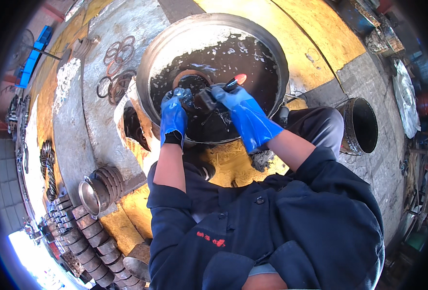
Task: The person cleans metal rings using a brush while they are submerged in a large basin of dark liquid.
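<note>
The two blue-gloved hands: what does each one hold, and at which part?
The right hand grips a brush by its red-tipped handle. The left hand holds a dark, wet part over the basin; where it grips cannot be told.

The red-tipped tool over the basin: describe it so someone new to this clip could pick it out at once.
Start at the large round metal basin of dark liquid at top centre. Above it, two blue-gloved hands meet around a dark wet part. The brush sticks out of the right hand, up and to the right; it has a dark handle with an orange-red end, the only bright warm spot over the basin.
</note>
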Demonstrator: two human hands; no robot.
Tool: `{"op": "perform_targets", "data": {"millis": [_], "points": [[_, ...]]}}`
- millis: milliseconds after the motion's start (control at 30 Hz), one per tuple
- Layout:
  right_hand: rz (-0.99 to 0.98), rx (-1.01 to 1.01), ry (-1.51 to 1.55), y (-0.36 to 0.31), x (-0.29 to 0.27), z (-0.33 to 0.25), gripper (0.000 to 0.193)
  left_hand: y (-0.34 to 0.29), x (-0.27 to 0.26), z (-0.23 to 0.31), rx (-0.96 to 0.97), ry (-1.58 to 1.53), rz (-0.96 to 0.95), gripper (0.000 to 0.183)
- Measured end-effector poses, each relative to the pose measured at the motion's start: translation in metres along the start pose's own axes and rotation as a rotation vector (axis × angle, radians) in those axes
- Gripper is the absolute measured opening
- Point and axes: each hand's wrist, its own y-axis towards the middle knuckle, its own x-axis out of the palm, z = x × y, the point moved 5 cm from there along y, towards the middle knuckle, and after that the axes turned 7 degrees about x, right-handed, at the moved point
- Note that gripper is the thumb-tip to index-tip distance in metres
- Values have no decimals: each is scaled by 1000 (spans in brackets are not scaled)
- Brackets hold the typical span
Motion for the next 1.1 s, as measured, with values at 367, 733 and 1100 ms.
{"op": "perform_targets", "data": {"millis": [367,733,1100], "points": [[310,-478,-459,34,-53,8,26,2,14,14,261,146,-162,32],[111,2,419,28,-23,-18,31,-17,9,25,94,-39,0,14],[34,138,634,33,-35,24,31,19,5,-1,31,185,54,16]]}}
